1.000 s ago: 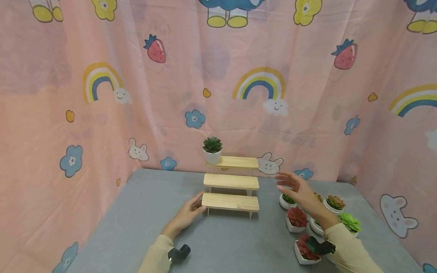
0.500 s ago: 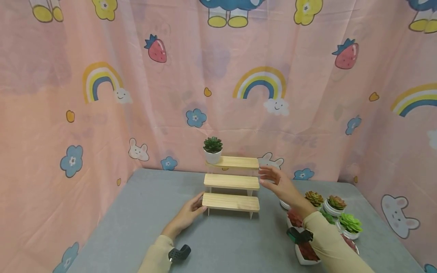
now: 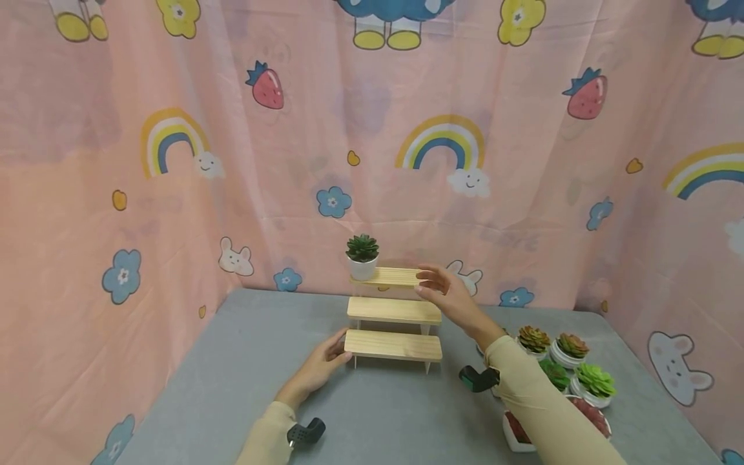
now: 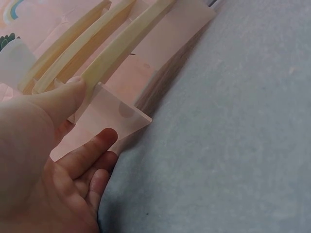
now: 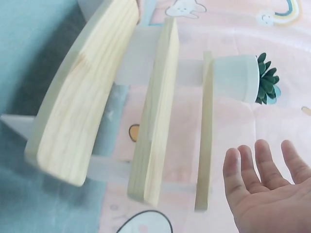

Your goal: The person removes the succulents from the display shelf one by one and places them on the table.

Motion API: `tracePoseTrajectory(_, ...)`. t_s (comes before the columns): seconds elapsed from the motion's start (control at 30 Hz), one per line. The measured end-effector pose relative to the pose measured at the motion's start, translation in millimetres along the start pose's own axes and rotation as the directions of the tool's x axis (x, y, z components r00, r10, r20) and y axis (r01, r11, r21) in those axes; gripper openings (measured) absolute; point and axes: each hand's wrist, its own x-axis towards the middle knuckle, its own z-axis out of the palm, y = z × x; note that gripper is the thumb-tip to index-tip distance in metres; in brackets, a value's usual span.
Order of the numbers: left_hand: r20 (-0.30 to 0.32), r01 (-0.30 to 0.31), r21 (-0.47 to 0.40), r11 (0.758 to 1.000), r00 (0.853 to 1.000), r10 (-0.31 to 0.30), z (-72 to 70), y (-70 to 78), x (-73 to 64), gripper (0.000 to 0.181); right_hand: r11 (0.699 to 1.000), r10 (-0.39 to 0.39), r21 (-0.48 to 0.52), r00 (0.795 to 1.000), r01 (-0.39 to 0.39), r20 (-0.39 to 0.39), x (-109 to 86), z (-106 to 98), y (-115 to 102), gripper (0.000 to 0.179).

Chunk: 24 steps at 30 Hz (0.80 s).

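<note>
A three-step wooden display stand (image 3: 392, 344) with translucent legs stands on the grey table. At the left end of its lowest step, my left hand (image 3: 316, 367) holds on. The left wrist view shows the thumb (image 4: 73, 97) on the board's edge and the fingers (image 4: 90, 151) against the translucent side leg. A dark green succulent in a white pot (image 3: 362, 257) sits on the top step's left end. My right hand (image 3: 450, 298), empty with loosely bent fingers, overlaps the top step's right end; in the right wrist view its fingertips are beside that step, apart from the pot.
Several potted succulents stand on the right of the table, among them a bright green one (image 3: 595, 381), a brownish one (image 3: 572, 345) and a dark red one (image 3: 591, 416). My right sleeve hides some of them. A pink printed curtain (image 3: 372, 129) hangs behind the table.
My right hand has moved left from above the potted succulents to the right end of the top step. The left hand, stand and potted succulent on it have stayed in place.
</note>
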Motion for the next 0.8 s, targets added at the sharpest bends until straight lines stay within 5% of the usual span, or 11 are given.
tracePoseTrajectory(0.8,0.014,-0.002,-0.003,1.000,1.000,0.002,-1.9,-2.2,1.2,0.070,0.988,0.064,0.143,0.997,-0.056,-0.053,66.6,53,-17,0.071)
